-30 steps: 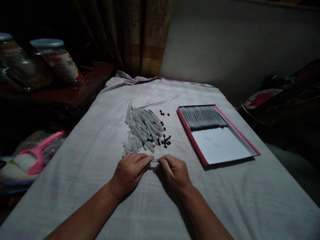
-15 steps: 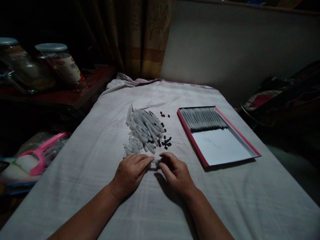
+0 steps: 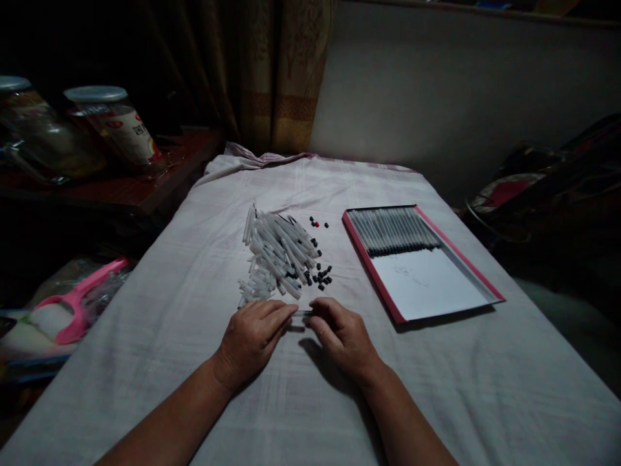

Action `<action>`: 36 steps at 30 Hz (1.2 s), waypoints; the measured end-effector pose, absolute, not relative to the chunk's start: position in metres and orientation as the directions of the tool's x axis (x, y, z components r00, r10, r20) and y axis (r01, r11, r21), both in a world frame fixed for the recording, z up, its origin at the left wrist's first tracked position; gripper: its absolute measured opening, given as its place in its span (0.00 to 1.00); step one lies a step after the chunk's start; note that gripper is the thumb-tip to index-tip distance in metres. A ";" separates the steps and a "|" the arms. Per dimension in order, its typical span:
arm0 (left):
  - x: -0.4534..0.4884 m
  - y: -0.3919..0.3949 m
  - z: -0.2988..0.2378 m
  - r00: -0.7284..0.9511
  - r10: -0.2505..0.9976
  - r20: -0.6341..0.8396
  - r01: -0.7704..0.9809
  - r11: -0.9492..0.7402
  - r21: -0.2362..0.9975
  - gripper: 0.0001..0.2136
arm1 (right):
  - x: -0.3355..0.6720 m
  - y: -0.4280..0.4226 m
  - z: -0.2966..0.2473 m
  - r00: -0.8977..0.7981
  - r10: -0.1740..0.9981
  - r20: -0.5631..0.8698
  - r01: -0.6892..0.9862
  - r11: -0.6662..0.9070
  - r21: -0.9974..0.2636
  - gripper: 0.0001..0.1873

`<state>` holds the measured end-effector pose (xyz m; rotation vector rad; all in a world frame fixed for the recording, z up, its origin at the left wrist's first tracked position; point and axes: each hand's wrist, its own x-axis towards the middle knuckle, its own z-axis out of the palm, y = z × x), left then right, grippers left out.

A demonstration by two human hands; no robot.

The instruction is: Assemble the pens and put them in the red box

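My left hand (image 3: 252, 336) and my right hand (image 3: 342, 335) rest on the cloth-covered table (image 3: 194, 304), fingertips pinched on the two ends of one clear plastic tube (image 3: 304, 313) held between them. Just beyond lies a heap of clear tubes (image 3: 277, 249) and short clear caps (image 3: 253, 290). Small black end plugs (image 3: 321, 274) are scattered beside the heap, with one red plug (image 3: 317, 224) farther back. To the right a red-edged tray (image 3: 383, 285) holds a row of finished pens (image 3: 394, 230) at its far end.
Two lidded jars (image 3: 116, 126) stand on a dark wooden shelf (image 3: 121, 184) at the left. A pink plastic tool (image 3: 77, 301) lies low at the left edge. Curtain and wall close the back; dark bags (image 3: 543, 188) sit at the right.
Both hands stay on the tube; the right hand's fingers have shifted slightly along its end. The camera has tilted a little.
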<state>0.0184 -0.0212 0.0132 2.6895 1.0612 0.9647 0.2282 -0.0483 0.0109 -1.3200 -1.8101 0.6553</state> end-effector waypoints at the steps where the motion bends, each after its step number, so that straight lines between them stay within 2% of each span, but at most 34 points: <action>1: 0.018 -0.021 0.013 0.557 0.643 0.525 0.582 -0.754 0.306 0.10 | 0.228 -0.048 0.011 -0.155 0.943 0.293 0.539 0.329 -0.775 0.08; 8: 0.018 -0.020 0.014 0.565 0.648 0.510 0.588 -0.750 0.303 0.11 | 0.229 -0.048 0.012 -0.171 0.934 0.312 0.577 0.352 -0.737 0.07; 14: 0.020 -0.021 0.017 0.571 0.636 0.518 0.585 -0.759 0.286 0.10 | 0.230 -0.049 0.012 -0.216 0.940 0.264 0.593 0.341 -0.729 0.09; 19: 0.019 -0.022 0.016 0.578 0.639 0.508 0.580 -0.759 0.295 0.10 | 0.230 -0.049 0.014 -0.219 0.944 0.247 0.592 0.329 -0.736 0.07; 26: 0.020 -0.023 0.013 0.577 0.621 0.530 0.548 -0.776 0.313 0.11 | 0.229 -0.048 0.012 -0.223 0.931 0.289 0.619 0.364 -0.696 0.16; 31: 0.021 -0.023 0.014 0.577 0.607 0.546 0.525 -0.788 0.321 0.10 | 0.230 -0.048 0.014 -0.243 0.932 0.270 0.608 0.363 -0.706 0.15; 36: 0.021 -0.025 0.013 0.581 0.590 0.561 0.500 -0.802 0.326 0.11 | 0.230 -0.049 0.015 -0.239 0.928 0.287 0.598 0.374 -0.709 0.22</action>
